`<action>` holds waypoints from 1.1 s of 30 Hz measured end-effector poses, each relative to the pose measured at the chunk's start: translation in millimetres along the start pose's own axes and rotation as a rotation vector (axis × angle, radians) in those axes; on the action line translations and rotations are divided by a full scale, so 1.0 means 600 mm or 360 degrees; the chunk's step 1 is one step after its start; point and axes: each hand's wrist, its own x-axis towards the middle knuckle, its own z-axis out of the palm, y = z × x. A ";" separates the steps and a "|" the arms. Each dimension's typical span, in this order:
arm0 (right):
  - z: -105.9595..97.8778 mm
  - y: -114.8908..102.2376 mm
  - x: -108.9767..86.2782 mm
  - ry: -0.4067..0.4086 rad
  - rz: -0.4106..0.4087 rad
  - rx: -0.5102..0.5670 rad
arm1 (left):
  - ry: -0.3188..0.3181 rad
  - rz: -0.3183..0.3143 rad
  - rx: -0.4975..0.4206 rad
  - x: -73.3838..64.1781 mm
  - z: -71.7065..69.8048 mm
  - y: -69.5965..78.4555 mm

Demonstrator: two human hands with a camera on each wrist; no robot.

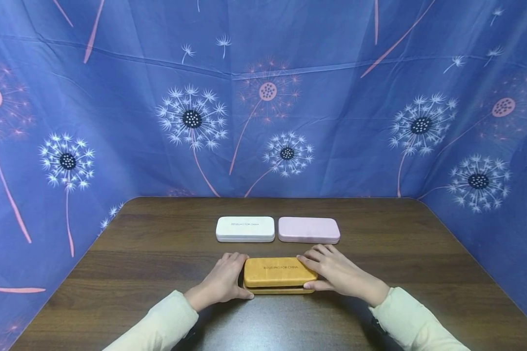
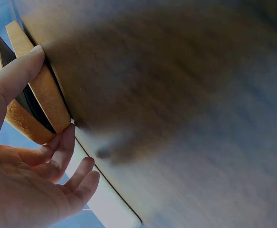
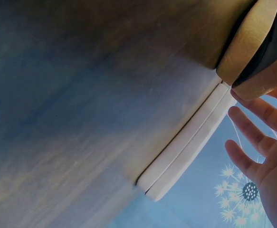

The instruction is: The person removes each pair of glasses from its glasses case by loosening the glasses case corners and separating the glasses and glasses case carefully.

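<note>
1. A blue cloth with dandelion prints fills the upper half of the frame and comes down along both sides.
2. The wooden surface spans the lower half; its far edge crosses mid-frame, and its side edges slant towards the lower corners. Wood grain extends left and right of the person's arms, with a glossy stretch at bottom centre.
3. The right hand has its grip partly closed on the right end of the yellow case, the thumb at the lid's front edge and fingers on its top and far side.
4. The left hand grips the left end of the same case, thumb on the front of the base, fingers round behind.
5. The yellow case lies at lower centre between both hands, its lid slightly raised, a dark gap showing along the front.
6. The pink case lies shut just right of centre, beyond the yellow one, a narrow strip of wood between them.
7. The white case, also shut, lies just beside the pink one, to its left.
</note>
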 end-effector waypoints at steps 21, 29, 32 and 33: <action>-0.007 0.013 0.003 -0.0133 0.0049 0.0216 | 0.0001 -0.0072 -0.0105 0.001 -0.001 0.008; -0.010 0.016 0.004 -0.0154 0.0062 0.0299 | 0.0022 -0.0065 -0.0102 0.002 0.002 0.005; -0.009 0.017 0.004 -0.0140 0.0048 0.0301 | 0.0026 -0.0069 -0.0109 0.002 0.003 0.005; -0.008 0.017 0.003 -0.0135 0.0044 0.0298 | 0.0027 -0.0069 -0.0112 0.002 0.003 0.004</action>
